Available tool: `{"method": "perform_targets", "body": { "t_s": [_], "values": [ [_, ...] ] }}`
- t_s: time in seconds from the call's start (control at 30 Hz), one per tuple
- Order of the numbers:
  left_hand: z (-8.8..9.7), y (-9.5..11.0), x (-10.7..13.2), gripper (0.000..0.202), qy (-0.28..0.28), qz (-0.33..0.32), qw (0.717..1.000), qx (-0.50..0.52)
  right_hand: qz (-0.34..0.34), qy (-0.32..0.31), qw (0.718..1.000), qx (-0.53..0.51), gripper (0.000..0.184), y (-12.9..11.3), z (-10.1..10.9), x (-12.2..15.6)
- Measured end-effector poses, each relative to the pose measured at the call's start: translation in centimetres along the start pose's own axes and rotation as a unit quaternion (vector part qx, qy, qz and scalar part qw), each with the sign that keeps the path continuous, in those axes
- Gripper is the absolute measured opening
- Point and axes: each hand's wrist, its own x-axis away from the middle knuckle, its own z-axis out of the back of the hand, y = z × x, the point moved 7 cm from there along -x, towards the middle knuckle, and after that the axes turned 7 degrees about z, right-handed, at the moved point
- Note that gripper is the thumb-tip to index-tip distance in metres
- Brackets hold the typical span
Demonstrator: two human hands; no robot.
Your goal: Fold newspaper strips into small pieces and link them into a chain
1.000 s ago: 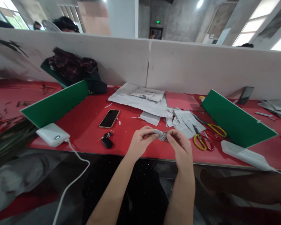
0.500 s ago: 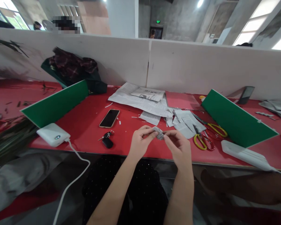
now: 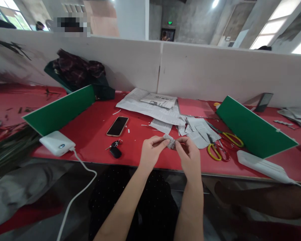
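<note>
A small piece of printed newspaper (image 3: 169,142) is held up between both hands, above the front of the red table (image 3: 90,144). My left hand (image 3: 152,149) pinches its left side between thumb and fingers. On the other side, my right hand (image 3: 188,150) grips the right edge with closed fingertips. Whether the paper is folded I cannot tell. Cut newspaper pieces (image 3: 202,129) lie just beyond the right hand, and larger newspaper sheets (image 3: 150,107) spread behind them. Scissors with yellow handles (image 3: 214,152) rest to the right of my hands.
A phone (image 3: 117,126) and keys (image 3: 115,149) lie left of my hands. Green dividers stand at left (image 3: 62,108) and right (image 3: 253,129). A white power bank (image 3: 57,144) with a hanging cable and a white power strip (image 3: 262,166) sit near the front edge.
My right hand has shifted slightly left and its fingers have drawn in at the paper's right edge. The left hand has barely moved and still holds the paper.
</note>
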Motion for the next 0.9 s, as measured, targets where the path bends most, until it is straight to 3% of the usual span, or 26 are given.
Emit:
{"method": "perform_targets", "body": {
  "t_s": [0.17, 0.3, 0.4, 0.53, 0.67, 0.83, 0.9],
  "values": [
    [0.6, -1.8, -0.7, 0.016, 0.011, 0.111, 0.979, 0.169, 0.026, -0.015, 0.999, -0.024, 0.016, -0.1, -0.6, 0.0],
    [0.6, -3.9, -1.1, 0.008, 0.007, 0.235, 0.911, 0.339, 0.051, -0.022, 0.998, -0.027, 0.017, -0.6, -0.8, 0.1],
    [-0.2, -4.5, -0.9, 0.008, -0.021, 0.273, 0.878, 0.393, 0.083, -0.018, 0.996, 0.015, 0.017, -1.5, -1.0, 0.1],
    [-1.0, -4.6, -0.7, 0.005, -0.065, 0.250, 0.881, 0.395, 0.131, -0.006, 0.989, 0.065, 0.010, -2.7, -1.3, 0.2],
    [-1.7, -4.6, -0.6, 0.008, -0.121, 0.223, 0.893, 0.371, 0.129, 0.010, 0.990, 0.057, 0.010, -2.8, -1.2, 0.2],
    [-1.6, -4.8, -0.4, 0.016, -0.128, 0.234, 0.912, 0.312, 0.127, 0.052, 0.990, 0.044, 0.011, -2.4, -0.3, 0.3],
    [-1.7, -4.0, -0.3, 0.020, -0.150, 0.209, 0.927, 0.274, 0.127, 0.066, 0.988, 0.054, 0.011, -2.4, 0.2, 0.3]
  ]
}}
